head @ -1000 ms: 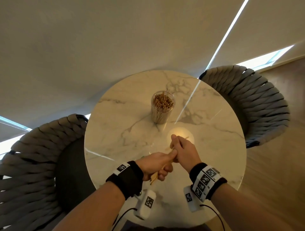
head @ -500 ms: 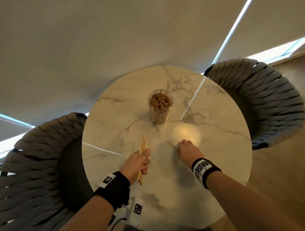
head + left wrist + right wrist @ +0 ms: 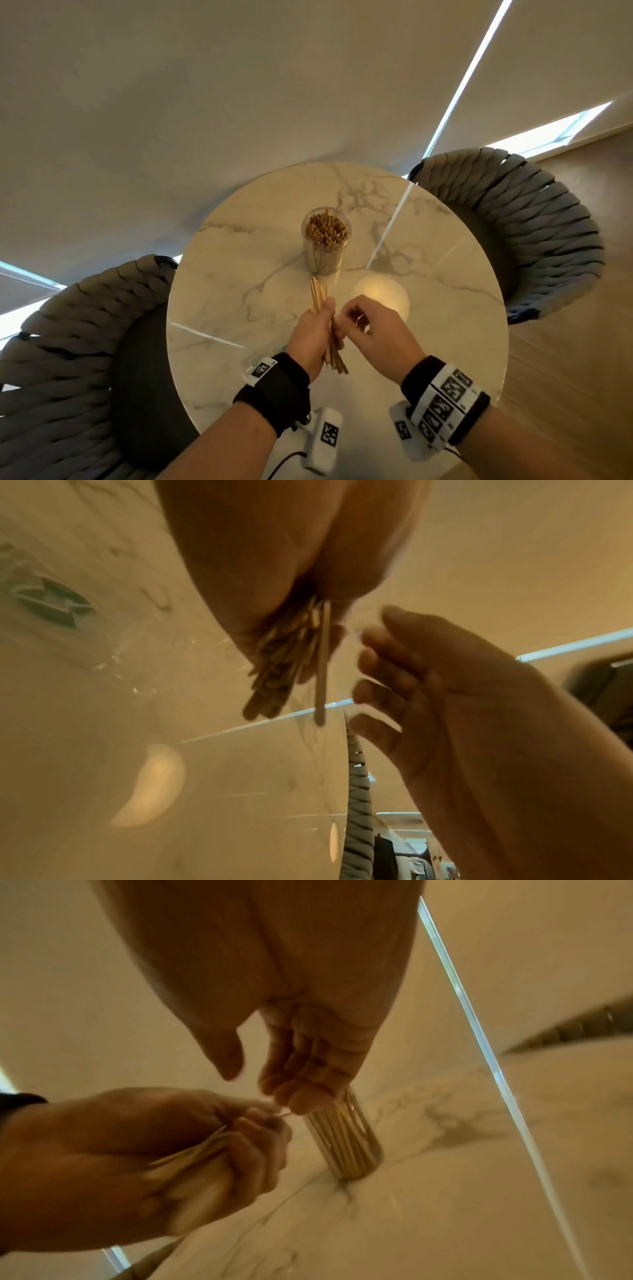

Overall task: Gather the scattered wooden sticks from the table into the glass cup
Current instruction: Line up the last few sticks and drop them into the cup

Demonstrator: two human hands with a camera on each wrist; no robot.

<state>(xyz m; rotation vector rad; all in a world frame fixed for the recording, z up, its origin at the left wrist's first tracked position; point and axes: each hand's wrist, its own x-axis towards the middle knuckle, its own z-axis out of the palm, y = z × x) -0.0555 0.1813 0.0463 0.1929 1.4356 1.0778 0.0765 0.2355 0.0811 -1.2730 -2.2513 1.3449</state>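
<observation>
A glass cup (image 3: pixel 326 255) packed with upright wooden sticks stands near the middle of the round marble table (image 3: pixel 239 274); the right wrist view shows the cup (image 3: pixel 346 1146) too. My left hand (image 3: pixel 310 334) grips a bundle of wooden sticks (image 3: pixel 318 294) just in front of the cup, above the table. In the left wrist view one stick (image 3: pixel 322 669) pokes out further than the rest of the bundle. My right hand (image 3: pixel 363 325) is right beside the left, fingers loosely curled, thumb apart. Its fingertips (image 3: pixel 301 1102) meet a thin stick end at the left hand (image 3: pixel 137 1150).
Two grey woven chairs flank the table, one at the left (image 3: pixel 68 342) and one at the back right (image 3: pixel 531 233). A round lamp reflection (image 3: pixel 378 294) glows on the marble by my right hand. A plain blind hangs behind the table.
Half a second ago my right hand was down on the table at a loose stick, apart from the left. Both hands have since come together in front of the cup.
</observation>
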